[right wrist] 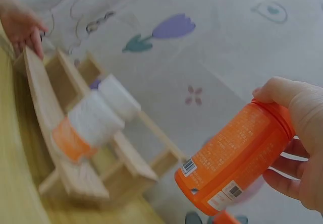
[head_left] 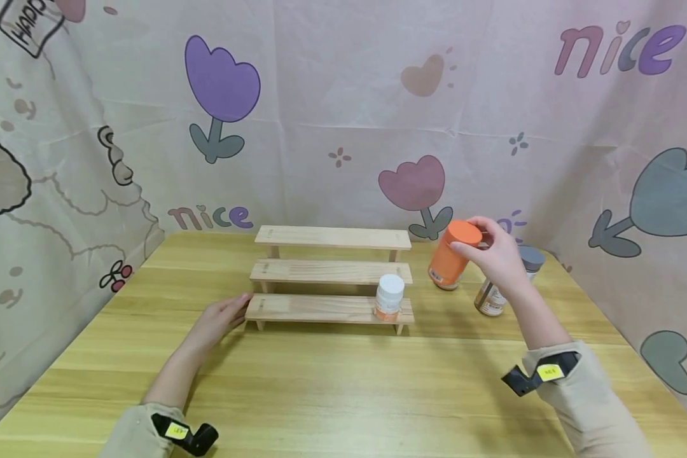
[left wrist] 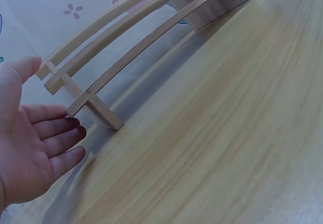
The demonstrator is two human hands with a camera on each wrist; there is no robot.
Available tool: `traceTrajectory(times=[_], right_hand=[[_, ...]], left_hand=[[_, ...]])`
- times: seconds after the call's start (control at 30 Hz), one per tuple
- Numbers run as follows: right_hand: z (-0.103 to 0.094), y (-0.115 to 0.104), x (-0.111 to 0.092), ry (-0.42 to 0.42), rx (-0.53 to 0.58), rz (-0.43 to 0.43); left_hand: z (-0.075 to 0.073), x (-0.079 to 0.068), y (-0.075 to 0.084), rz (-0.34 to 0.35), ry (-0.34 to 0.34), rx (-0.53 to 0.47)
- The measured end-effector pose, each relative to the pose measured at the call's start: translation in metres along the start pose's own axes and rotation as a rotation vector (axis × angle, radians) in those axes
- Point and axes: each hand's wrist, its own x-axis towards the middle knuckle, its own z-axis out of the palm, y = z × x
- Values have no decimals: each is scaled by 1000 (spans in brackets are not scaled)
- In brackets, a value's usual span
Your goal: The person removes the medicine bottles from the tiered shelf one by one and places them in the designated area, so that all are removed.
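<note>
My right hand [head_left: 500,254] grips an orange bottle [head_left: 448,259] near its cap, thumb on one side and fingers on the other. The bottle leans, right of a three-step wooden rack [head_left: 320,307]. Its printed label and barcodes face the right wrist view. On the rack's lowest step, towards the right end, stands a white bottle [head_left: 390,296] with an orange lower band. My left hand [head_left: 216,324] has its fingers extended, fingertips right at the left end of that lowest step. In the left wrist view, the left thumb [left wrist: 30,68] is apart from the wood.
A grey-capped bottle [head_left: 492,298] stands on the table right of the rack, partly hidden by my right hand. A small orange thing [right wrist: 225,218] shows at the bottom edge of the right wrist view. A printed cloth [head_left: 332,95] hangs behind the table.
</note>
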Motion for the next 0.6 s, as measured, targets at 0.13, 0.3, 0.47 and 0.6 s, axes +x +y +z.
traceTrajectory(times=[0.13, 0.3, 0.47, 0.6], right_hand=[[-10, 16, -7, 8, -55, 34], [-19, 31, -17, 10, -86, 55], [-25, 43, -28, -12, -99, 76], [-27, 53, -36, -42, -122, 87]], left_hand=[[1, 0, -1, -8, 8, -2], [1, 0, -3, -9, 11, 1], [0, 0, -3, -12, 13, -1], [1, 1, -2, -12, 13, 1]])
